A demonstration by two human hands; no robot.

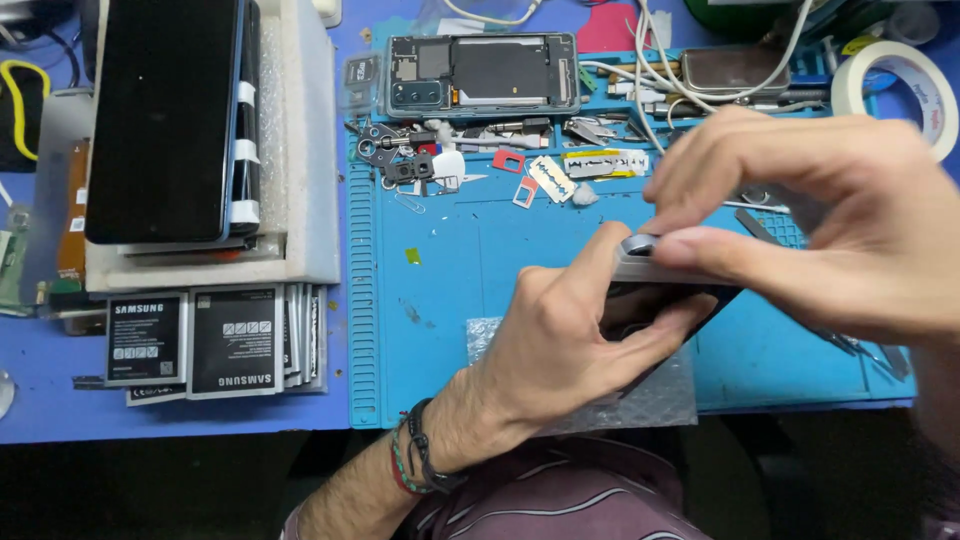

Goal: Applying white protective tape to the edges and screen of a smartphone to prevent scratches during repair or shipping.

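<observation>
Covering most of the desk, the blue silicone work mat (450,290) carries it all. Above its front edge, the left hand (560,350) cradles the slim dark phone (655,300) from below, fingers curled shut around it. The right hand (850,220) pinches closed on the phone's grey upper corner (640,246). Steady support and gentle, even pressure there seem wise.

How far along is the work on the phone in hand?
Already done: an opened phone lies stripped at the top of the blue mat, with loose small parts below it. In hand: the left hand grips a dark phone while the right hand pinches its upper edge. Left: that phone looks closed; I cannot tell more.
</observation>
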